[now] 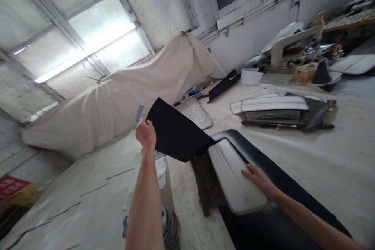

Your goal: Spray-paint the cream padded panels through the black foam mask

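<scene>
My left hand (145, 133) is closed on the upper left corner of a black sheet (178, 131), which it holds raised at a tilt. The far end of the sheet meets a larger black piece (263, 160) lying on the table. On that piece rests a white padded panel (236, 179) with a seam along it, and a dark flap (209, 183) shows at its left side. My right hand (259, 177) lies on the panel's right edge, fingers stretched out and slightly apart.
More white padded panels (274, 103) lie on dark material at the right. A sewing machine (277, 52) stands at the back right. Pale cloth (123, 93) covers something long along the left wall. A black strip (224, 86) and scraps lie behind.
</scene>
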The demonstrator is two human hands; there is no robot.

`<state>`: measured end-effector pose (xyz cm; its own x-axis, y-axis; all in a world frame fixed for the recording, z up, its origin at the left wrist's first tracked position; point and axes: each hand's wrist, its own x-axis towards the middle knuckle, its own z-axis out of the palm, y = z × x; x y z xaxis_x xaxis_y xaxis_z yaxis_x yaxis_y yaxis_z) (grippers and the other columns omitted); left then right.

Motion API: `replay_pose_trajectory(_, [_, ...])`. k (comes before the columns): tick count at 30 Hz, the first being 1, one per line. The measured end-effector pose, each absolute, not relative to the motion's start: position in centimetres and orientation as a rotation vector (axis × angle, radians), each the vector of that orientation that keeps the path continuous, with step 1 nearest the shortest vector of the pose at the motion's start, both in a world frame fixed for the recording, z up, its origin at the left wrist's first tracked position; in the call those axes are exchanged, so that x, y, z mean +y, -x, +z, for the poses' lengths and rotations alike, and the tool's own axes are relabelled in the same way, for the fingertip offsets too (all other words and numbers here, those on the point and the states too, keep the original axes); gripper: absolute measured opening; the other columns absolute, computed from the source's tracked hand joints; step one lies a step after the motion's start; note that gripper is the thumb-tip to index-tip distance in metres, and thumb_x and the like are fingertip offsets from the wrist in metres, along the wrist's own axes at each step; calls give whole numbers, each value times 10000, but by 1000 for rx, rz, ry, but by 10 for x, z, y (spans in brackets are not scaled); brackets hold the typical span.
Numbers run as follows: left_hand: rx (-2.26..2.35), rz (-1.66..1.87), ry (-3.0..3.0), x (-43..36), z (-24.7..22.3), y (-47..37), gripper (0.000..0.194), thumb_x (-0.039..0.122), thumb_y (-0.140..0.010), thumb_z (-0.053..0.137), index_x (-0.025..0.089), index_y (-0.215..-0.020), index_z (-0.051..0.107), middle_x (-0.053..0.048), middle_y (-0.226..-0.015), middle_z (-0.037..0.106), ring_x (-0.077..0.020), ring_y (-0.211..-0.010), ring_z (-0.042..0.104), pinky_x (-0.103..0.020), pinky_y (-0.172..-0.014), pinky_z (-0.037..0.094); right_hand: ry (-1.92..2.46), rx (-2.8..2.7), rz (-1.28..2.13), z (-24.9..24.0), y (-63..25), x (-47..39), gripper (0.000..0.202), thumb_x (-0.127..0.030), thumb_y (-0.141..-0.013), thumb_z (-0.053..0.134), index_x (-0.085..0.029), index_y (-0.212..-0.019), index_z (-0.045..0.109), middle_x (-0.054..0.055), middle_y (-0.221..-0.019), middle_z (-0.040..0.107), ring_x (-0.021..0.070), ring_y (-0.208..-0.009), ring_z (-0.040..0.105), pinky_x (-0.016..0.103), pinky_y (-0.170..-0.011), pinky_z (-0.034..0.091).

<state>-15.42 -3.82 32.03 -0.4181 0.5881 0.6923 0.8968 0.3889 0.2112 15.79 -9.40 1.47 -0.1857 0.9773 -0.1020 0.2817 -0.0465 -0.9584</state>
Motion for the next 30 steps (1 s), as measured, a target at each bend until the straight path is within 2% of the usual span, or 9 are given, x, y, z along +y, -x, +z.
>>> replay_pose_trajectory(11, [-2123,-746,1290,-46,320,145,306,267,-818,331,192,-971,585,-109,-887,678,-232,-824,617,-313,-679,424,1578,-1639,1046,1,-148,-54,249,-333,-811,379,-180,-701,541,53,-723,593,202,-728,571,278,-628,424])
replay_pose_trajectory(16, [-2122,-749,1297,-51,317,149,307,273,-817,333,197,-971,588,-110,-895,678,-235,-835,616,-315,-694,431,1694,-1744,919,-7,-159,-51,145,-225,-792,450,-172,-877,554,55,-831,605,195,-809,570,276,-704,404])
replay_pose_trajectory(19, [-2130,-756,1291,-51,315,150,308,278,-816,336,198,-973,589,-112,-910,677,-238,-844,616,-320,-705,436,1779,-1823,898,-8,-169,-45,86,-244,-777,537,-170,-801,572,37,-768,599,191,-754,564,300,-681,409])
replay_pose_trajectory(22, [-2147,-751,1287,-49,313,150,314,276,-812,340,201,-992,586,-111,-930,676,-240,-867,613,-326,-724,440,1842,-1894,911,-7,-175,-37,131,-285,-790,585,-155,-777,579,16,-781,593,169,-765,559,320,-700,434])
replay_pose_trajectory(26, [-2144,-749,1285,-46,311,150,327,285,-812,336,197,-1004,585,-120,-937,674,-250,-880,611,-336,-732,443,1865,-1962,945,-4,-178,-30,213,-361,-834,565,-149,-812,586,1,-831,593,153,-789,564,332,-727,463])
replay_pose_trajectory(30, [-2127,-750,1283,-46,310,150,332,295,-807,342,190,-996,594,-120,-913,678,-254,-859,615,-334,-715,442,1850,-2006,950,-1,-181,-30,225,-365,-843,558,-143,-821,589,4,-840,597,154,-795,569,337,-730,472])
